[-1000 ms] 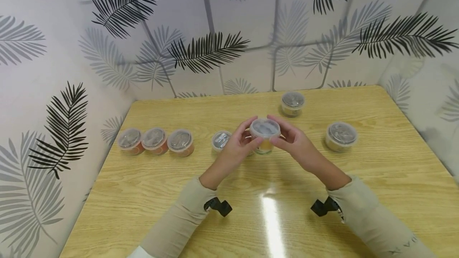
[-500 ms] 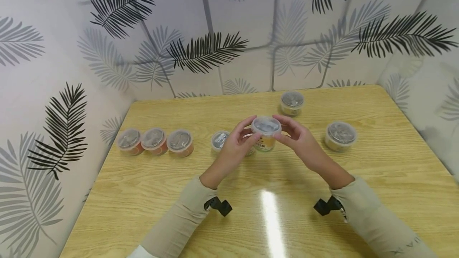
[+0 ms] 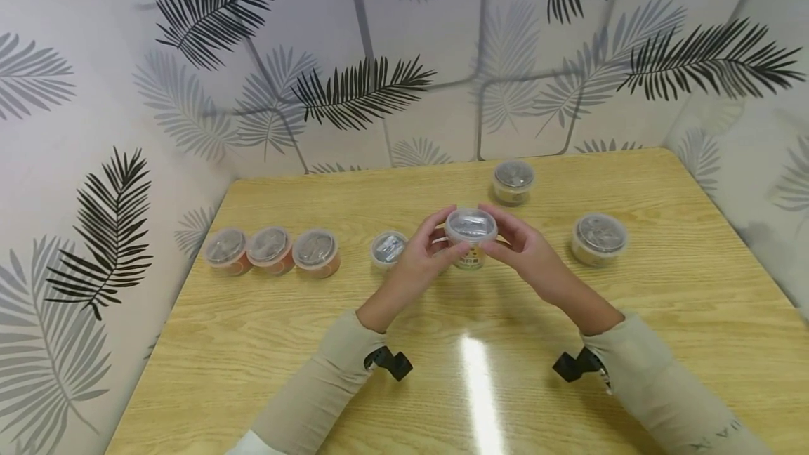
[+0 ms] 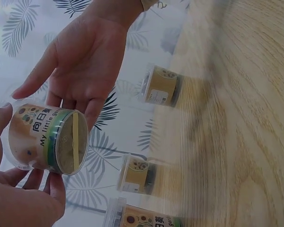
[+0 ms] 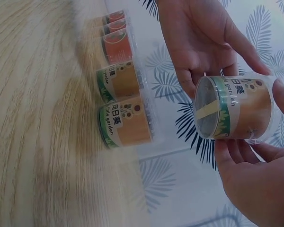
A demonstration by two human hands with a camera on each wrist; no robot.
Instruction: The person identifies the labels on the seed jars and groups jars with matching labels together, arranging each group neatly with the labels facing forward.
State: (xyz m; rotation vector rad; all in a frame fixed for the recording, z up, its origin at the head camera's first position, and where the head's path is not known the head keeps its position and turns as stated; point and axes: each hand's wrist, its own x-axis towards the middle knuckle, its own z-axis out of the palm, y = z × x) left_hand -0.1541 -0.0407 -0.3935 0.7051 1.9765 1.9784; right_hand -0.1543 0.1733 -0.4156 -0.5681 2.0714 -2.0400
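Note:
Both hands hold one lidded clear plastic tub (image 3: 470, 225) above the table, its lid upward. Its yellow-brown label, printed "My little garden" with sunflowers, shows in the left wrist view, as does a strip of yellow tape across its base. My left hand (image 3: 417, 255) grips the tub's left side, thumb near the front. Opposite it, my right hand (image 3: 527, 255) grips the right side with fingers and thumb near the lid rim. Just left of the left hand stands a similar tub (image 3: 388, 250). Another sunflower tub (image 5: 125, 122), in the right wrist view, is mostly hidden behind the left hand in the head view.
Three orange-labelled tubs (image 3: 268, 250) stand in a row at the left of the wooden table (image 3: 272, 357). One tub (image 3: 512, 182) is near the back edge, and another tub (image 3: 599, 239) stands to the right. A leaf-patterned wall (image 3: 436, 118) rises behind the table.
The held tub has shifted slightly right and tilted a little between the hands. Both hands keep their grip, and the tubs on the table stay in place.

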